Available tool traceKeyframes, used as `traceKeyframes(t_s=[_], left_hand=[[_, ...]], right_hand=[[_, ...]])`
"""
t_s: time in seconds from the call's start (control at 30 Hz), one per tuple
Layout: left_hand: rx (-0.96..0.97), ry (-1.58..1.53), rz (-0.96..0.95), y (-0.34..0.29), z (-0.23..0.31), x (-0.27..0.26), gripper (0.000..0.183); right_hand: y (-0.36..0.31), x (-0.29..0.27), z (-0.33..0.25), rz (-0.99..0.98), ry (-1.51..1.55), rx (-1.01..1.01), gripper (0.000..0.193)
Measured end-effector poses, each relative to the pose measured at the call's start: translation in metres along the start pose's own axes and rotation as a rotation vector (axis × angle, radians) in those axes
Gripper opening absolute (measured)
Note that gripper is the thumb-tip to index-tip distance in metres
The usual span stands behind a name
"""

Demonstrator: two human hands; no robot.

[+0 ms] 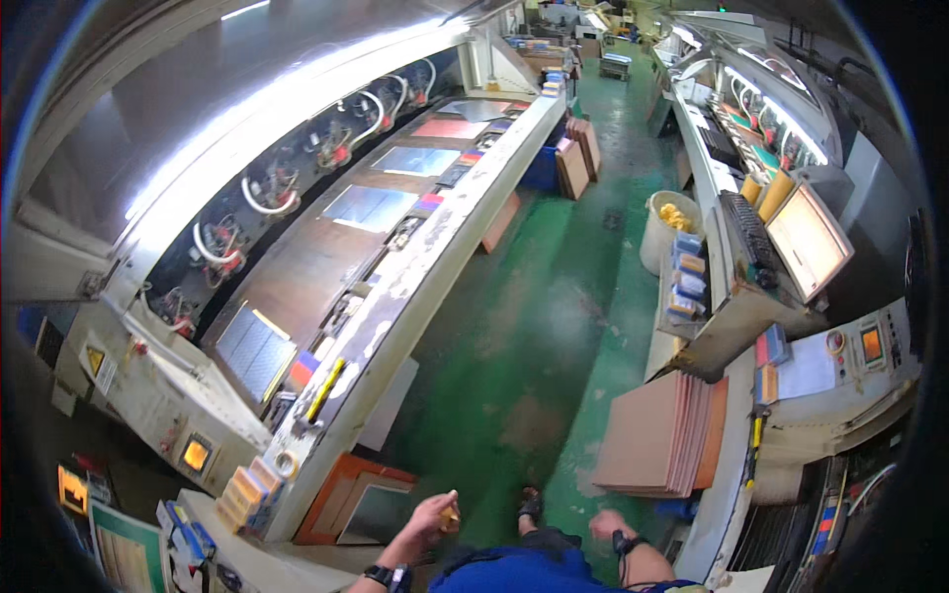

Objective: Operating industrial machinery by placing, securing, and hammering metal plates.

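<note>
Green, scuffed flooring (514,296) fills the aisle in the head view. Chipped-paint machine table (400,301) at left carries flat, shiny sheets (371,208). My left forearm rises from the lower edge; left hand (425,516) turned inward, fingers closed on a small yellow-brown item (451,520). My right hand (609,524) hangs low, fingers curled; whether they hold anything, I cannot tell. Flat brown panels (647,435) stand stacked beyond it, narrowing the aisle.

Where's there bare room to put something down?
The green floor between the pale left ledge and the brown boards; the brown bed between the gridded panel and the nearest silvery sheet. Crowded: the ledge's near end, with small boxes and a tape roll.
</note>
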State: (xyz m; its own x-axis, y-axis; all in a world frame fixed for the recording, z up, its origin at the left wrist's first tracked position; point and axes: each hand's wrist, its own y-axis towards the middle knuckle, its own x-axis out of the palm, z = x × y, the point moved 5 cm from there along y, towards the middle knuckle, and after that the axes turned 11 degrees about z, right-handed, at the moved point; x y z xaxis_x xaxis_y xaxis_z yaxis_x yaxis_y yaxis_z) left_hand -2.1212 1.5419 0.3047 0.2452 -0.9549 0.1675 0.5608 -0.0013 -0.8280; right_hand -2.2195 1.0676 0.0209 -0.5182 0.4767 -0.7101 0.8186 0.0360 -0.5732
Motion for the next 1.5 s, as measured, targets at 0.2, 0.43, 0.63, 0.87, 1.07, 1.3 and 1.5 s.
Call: traceKeyframes(t_s=[0.2,0.43,0.63,0.87,1.07,1.3,1.5], left_hand=[[0.145,-0.097,0.077,0.115,0.128,0.025,0.018],[0.130,-0.265,0.092,0.291,0.210,0.016,0.012],[0.145,-0.221,0.050,0.423,0.411,0.096,0.029],[0.415,0.063,0.039,0.473,0.733,0.167,0.025],[0.338,-0.258,0.100,0.575,0.833,0.168,0.007],[0.279,-0.376,0.432,0.678,0.918,0.186,0.020],[0.403,0.204,0.450,0.779,1.112,0.248,0.012]], right_hand=[[0.140,-0.282,-0.080,0.621,0.856,0.411,0.007],[0.290,-0.303,-0.172,0.422,0.566,0.247,0.017],[0.436,-0.286,-0.225,0.009,0.426,-0.126,0.017],[0.667,-0.574,-0.444,0.138,0.573,0.093,0.014],[0.901,-0.722,-0.607,-0.038,0.500,-0.172,0.017],[1.216,-0.846,-0.816,-0.014,0.654,-0.404,0.013],[1.455,-0.869,-0.864,0.403,0.037,-0.493,0.022]])
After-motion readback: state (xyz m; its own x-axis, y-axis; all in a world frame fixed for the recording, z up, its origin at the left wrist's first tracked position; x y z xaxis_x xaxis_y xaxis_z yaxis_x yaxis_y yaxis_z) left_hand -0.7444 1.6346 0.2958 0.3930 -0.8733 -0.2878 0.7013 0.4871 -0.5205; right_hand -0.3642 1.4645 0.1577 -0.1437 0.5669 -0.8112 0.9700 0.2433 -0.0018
